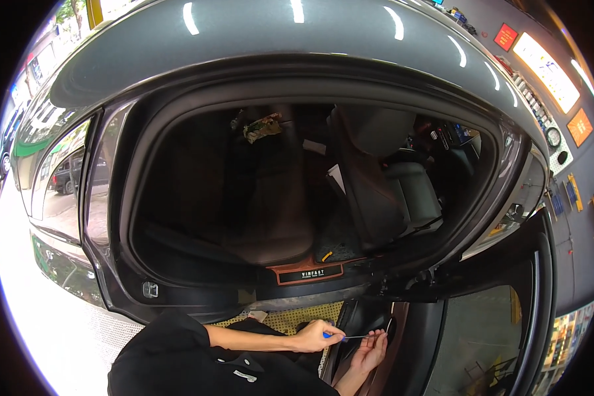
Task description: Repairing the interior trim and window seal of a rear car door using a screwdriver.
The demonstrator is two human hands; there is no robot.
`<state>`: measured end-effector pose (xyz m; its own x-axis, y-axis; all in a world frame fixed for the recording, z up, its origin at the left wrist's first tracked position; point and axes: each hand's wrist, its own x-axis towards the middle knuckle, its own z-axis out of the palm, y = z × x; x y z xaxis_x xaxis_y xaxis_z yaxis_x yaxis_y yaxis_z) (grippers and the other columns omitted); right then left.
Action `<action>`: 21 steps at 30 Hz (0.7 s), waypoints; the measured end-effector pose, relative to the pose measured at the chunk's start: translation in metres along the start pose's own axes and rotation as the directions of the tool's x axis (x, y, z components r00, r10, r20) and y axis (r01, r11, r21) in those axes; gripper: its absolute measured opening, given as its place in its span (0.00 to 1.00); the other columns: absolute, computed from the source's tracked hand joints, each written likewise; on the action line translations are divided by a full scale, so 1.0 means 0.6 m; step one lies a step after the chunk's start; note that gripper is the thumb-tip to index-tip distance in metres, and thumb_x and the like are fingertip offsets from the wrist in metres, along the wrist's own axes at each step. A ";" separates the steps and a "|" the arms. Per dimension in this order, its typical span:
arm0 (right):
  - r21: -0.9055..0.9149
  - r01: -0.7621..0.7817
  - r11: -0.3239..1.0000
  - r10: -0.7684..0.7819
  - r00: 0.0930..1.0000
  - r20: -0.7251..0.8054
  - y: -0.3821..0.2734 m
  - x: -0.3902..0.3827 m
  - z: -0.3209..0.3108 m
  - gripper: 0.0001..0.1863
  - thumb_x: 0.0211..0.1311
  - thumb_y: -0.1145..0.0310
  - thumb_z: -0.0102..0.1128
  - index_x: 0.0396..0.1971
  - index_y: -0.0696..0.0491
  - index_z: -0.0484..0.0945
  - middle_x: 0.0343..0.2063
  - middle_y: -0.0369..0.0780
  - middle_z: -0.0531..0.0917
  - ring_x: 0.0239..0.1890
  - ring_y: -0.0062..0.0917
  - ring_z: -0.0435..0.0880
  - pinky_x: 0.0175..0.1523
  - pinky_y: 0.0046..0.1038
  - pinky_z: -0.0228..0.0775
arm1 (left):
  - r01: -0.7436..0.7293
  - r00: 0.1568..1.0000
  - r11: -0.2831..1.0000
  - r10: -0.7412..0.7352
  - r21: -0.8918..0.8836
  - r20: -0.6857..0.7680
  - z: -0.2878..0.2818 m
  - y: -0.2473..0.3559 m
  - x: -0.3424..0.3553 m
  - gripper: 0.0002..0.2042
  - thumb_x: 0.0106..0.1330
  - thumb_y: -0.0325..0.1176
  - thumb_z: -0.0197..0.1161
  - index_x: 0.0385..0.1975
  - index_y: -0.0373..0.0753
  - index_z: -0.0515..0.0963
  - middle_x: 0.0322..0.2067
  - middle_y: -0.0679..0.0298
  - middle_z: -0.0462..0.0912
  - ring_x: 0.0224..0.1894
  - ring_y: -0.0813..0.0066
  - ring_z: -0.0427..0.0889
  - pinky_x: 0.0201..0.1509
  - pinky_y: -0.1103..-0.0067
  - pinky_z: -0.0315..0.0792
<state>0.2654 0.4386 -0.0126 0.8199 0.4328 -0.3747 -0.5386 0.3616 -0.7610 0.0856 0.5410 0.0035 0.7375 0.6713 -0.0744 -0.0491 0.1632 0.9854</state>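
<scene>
My left hand [315, 336] is closed around the blue handle of a slim screwdriver [355, 337], whose metal shaft points right. At the shaft's far end, my right hand [368, 356] has its palm turned up and its fingers curled, with the fingertips at the tip. Whether something small sits between those fingertips is too fine to make out. Both hands are beside the inner panel of the opened car door [412, 336], below the sill of the dark grey car [244, 39].
Beyond the sill plate [310, 274] lie the rear seat [270, 218] and front seat [376, 178]. A yellow-handled tool [327, 256] rests on the car floor. A crumpled packet [264, 129] lies on the rear seat. Yellow perforated matting [290, 319] covers the ground below.
</scene>
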 end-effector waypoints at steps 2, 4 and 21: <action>0.004 -0.010 1.000 0.010 1.000 0.012 0.000 -0.007 0.006 0.11 0.75 0.68 0.60 0.50 0.57 0.78 0.40 0.39 0.85 0.39 0.24 0.84 0.45 0.24 0.79 | 0.520 0.853 0.803 -0.466 -0.293 0.235 -0.011 0.004 0.004 0.15 0.75 0.38 0.64 0.51 0.33 0.84 0.18 0.69 0.77 0.14 0.85 0.69 0.15 0.79 0.60; 0.015 -0.019 1.000 0.018 0.997 0.075 0.000 -0.013 0.007 0.11 0.75 0.69 0.60 0.51 0.58 0.78 0.41 0.40 0.85 0.40 0.26 0.84 0.47 0.25 0.80 | 0.603 0.796 0.678 -0.550 -0.421 0.254 -0.017 0.014 0.009 0.13 0.77 0.38 0.61 0.50 0.35 0.83 0.17 0.75 0.66 0.14 0.90 0.58 0.14 0.85 0.48; 0.085 -0.101 0.991 0.089 0.988 0.127 -0.009 0.020 -0.027 0.10 0.75 0.77 0.55 0.51 0.62 0.76 0.45 0.44 0.85 0.45 0.31 0.85 0.47 0.27 0.81 | -0.389 0.917 0.827 0.388 0.406 0.090 -0.028 -0.004 0.004 0.16 0.66 0.38 0.70 0.44 0.31 0.84 0.36 0.47 0.87 0.36 0.52 0.88 0.43 0.67 0.82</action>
<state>0.2812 0.4284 -0.0213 0.7372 0.5648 -0.3710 -0.6330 0.3851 -0.6716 0.0761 0.5544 -0.0015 0.7181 0.6140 0.3277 -0.0544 -0.4199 0.9059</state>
